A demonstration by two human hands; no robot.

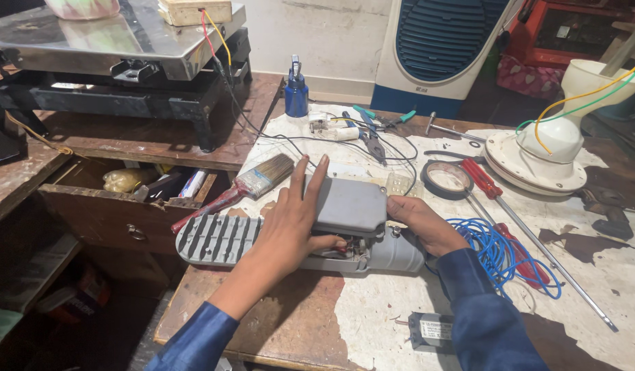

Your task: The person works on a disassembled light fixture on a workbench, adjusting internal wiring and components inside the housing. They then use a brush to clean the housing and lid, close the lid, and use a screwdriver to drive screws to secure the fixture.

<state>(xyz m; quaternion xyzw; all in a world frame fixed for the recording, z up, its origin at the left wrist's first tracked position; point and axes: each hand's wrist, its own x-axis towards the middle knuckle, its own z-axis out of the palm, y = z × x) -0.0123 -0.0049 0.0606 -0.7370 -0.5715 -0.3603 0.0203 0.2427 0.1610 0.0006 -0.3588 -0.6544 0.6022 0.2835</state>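
Left hand (290, 223) spread flat on the grey lid (350, 204), thumb hooked under its edge. Right hand (422, 221) gripping the lid's far end. Underneath, grey finned housing (221, 239) lying on the table (372, 316), beside a paintbrush (243, 190) and blue wire coil (499, 251).

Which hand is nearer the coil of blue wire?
Right. The right hand grips the grey housing's end just beside the blue wire coil; the left hand lies farther away across the housing.

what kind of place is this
Likely a small electrical repair workshop: both hands, left hand and right hand, hold an opened grey housing, with screwdrivers, pliers and blue wire about.
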